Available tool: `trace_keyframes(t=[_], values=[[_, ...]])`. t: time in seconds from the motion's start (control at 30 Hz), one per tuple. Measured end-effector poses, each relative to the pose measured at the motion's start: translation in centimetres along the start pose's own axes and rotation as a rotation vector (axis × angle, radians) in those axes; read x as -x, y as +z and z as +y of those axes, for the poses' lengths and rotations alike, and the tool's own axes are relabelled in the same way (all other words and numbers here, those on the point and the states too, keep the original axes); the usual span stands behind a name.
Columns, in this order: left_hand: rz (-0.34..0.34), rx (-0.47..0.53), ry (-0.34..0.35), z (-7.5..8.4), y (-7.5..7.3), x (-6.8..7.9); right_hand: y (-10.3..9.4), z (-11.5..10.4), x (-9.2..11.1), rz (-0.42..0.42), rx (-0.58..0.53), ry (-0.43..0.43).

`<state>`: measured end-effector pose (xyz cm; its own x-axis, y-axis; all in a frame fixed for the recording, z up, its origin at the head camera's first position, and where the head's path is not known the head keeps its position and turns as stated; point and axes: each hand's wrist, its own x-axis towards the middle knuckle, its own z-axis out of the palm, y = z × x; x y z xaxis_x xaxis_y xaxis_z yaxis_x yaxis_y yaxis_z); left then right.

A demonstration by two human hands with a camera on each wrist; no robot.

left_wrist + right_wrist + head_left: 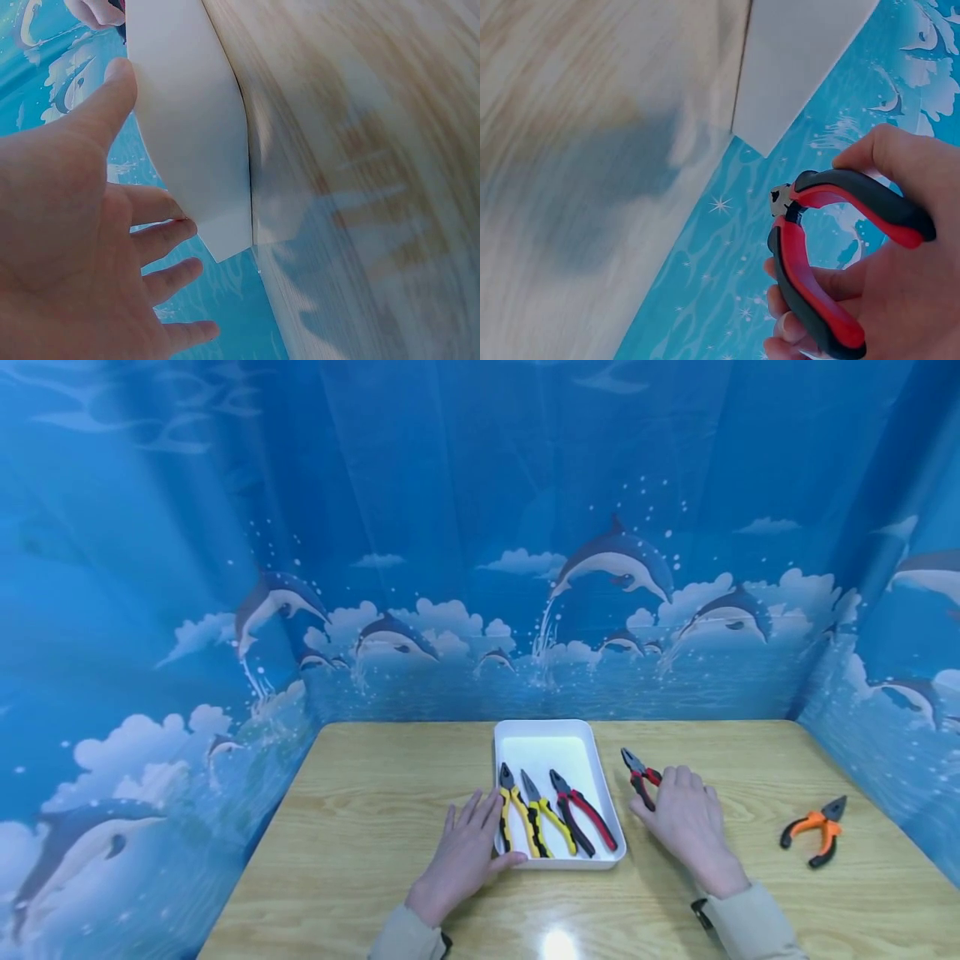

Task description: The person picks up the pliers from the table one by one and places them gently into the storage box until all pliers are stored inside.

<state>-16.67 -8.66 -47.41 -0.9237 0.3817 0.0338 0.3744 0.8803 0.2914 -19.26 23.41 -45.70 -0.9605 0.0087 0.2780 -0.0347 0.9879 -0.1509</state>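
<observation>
My right hand [686, 822] holds red-and-black pliers [799, 262] by the handles, right of the white tray [531, 747]; their dark jaws point away to the upper left. The right wrist view shows the handles spread and fingers curled around one of them. At the tray's near left corner rests my left hand [463, 852], fingers spread, with thumb and index finger touching the rim [154, 161]. Inside the tray lie yellow-and-black pliers [516, 810], yellow-and-black long-nose pliers [546, 814] and red-and-black pliers [583, 814], side by side.
Orange-and-black pliers [821, 831] lie on the wooden table [375, 810] at the right. A blue curtain [465, 527] printed with dolphins stands behind and on both sides of the table. Light glares off the table's near part.
</observation>
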Motion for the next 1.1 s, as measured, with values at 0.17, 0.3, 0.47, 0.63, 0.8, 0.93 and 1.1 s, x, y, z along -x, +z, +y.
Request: trace_keyframes(t=[0.17,0.3,0.47,0.63,0.8,0.93,1.1], values=[[0.002,0.004,-0.003,0.1,0.0,0.1,-0.4,-0.3,0.2,0.02,-0.008,-0.015],[0.007,0.003,-0.002,0.1,0.0,0.1,-0.7,-0.6,0.3,0.028,-0.011,-0.026],[0.013,0.003,0.001,0.1,0.0,0.2,-0.9,-1.1,0.3,0.022,-0.008,-0.034],[0.016,-0.008,0.003,0.1,0.0,0.2,-1.0,-1.7,0.0,0.004,-0.003,-0.041],[0.014,-0.008,-0.002,0.2,-0.1,0.2,-1.0,-2.4,-0.4,-0.025,0.007,-0.051],[0.007,-0.008,-0.006,0.2,-0.2,0.2,-0.9,-3.0,-0.7,-0.029,0.019,-0.068],[0.014,-0.006,-0.002,0.2,-0.1,0.2,-0.9,-4.1,-1.2,-0.045,0.03,-0.075]])
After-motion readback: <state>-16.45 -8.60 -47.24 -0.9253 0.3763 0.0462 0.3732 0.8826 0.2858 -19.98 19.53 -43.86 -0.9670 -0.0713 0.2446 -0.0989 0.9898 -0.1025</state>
